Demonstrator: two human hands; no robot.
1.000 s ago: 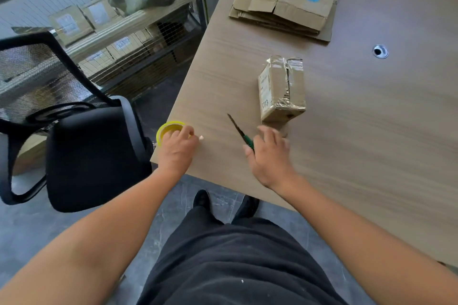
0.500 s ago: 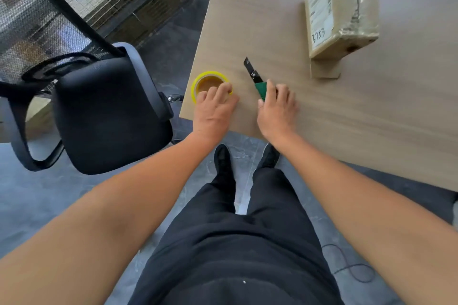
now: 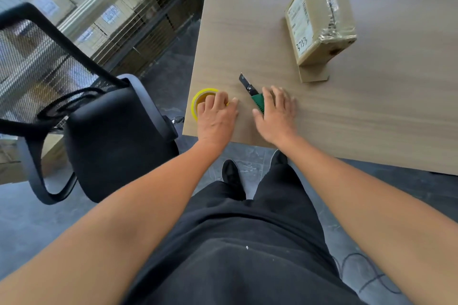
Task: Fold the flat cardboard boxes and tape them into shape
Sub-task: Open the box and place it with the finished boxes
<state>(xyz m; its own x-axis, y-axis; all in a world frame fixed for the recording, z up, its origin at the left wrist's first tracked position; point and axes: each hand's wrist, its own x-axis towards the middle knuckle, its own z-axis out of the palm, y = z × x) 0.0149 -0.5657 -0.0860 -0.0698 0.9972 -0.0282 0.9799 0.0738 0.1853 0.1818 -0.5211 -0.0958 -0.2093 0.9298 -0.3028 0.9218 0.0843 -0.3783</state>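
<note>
Two hands were laid, fingers relaxed, at the table's (image 3: 371, 119) near-left corner: the left hand (image 3: 216, 117) on the tape roll (image 3: 201, 97), the right hand (image 3: 277, 114) over the knife (image 3: 248, 87) handle, blade pointed far-left. The taped box (image 3: 319, 17) was set farther right, long axis near-to-far.

My left hand (image 3: 216, 119) rests on the yellow tape roll (image 3: 198, 99) at the table (image 3: 371, 116) corner, my right hand (image 3: 275, 116) lies over the green knife (image 3: 255, 103) handle, blade exposed; taped box (image 3: 319, 17) sits farther up the table, well apart.
</note>
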